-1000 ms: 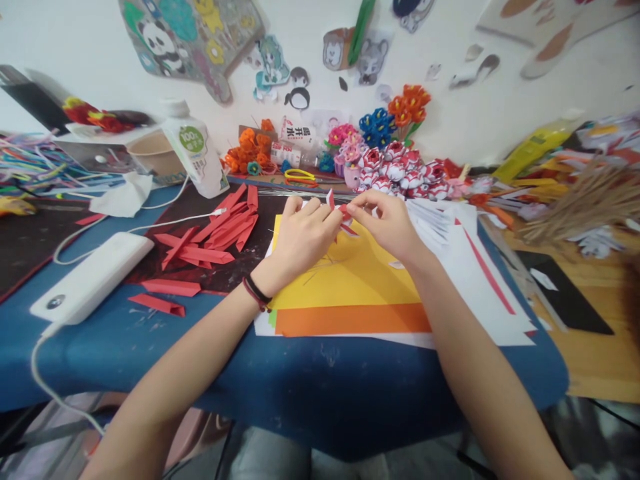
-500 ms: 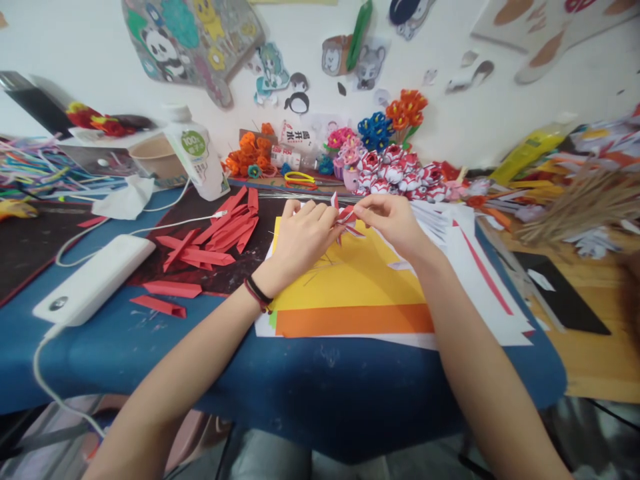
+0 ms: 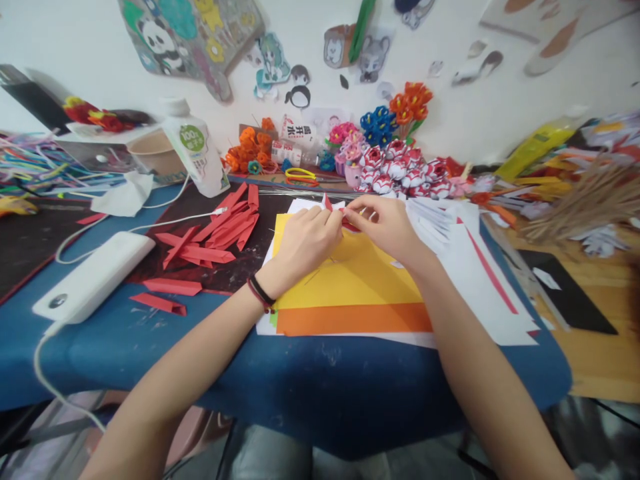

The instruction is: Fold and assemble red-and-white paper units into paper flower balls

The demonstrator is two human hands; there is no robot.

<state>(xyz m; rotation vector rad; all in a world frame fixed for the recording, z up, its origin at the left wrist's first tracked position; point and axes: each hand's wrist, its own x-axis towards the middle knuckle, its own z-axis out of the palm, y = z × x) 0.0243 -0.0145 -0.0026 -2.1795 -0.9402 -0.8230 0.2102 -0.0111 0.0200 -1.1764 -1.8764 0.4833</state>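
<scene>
Above the yellow sheet [image 3: 365,273], my left hand [image 3: 313,235] is closed on a red and white paper piece [image 3: 351,227]. My right hand [image 3: 383,220] pinches the same piece from the right, its fingertips close to those of my left hand. Much of the piece is hidden behind the fingers. Folded red paper strips [image 3: 233,223] lie in a pile on the dark mat [image 3: 150,267] left of my hands. An orange sheet [image 3: 355,319] shows under the yellow one, with white paper [image 3: 480,287] to the right.
A white power bank [image 3: 95,277] with cables lies at the left, near a white bottle [image 3: 195,150]. Red and white paper flowers [image 3: 400,167] and scissors [image 3: 301,176] are behind my hands. A black board [image 3: 570,293] rests at the right.
My hands have drawn closer together around the paper piece, which now shows less. My right hand has shifted slightly left.
</scene>
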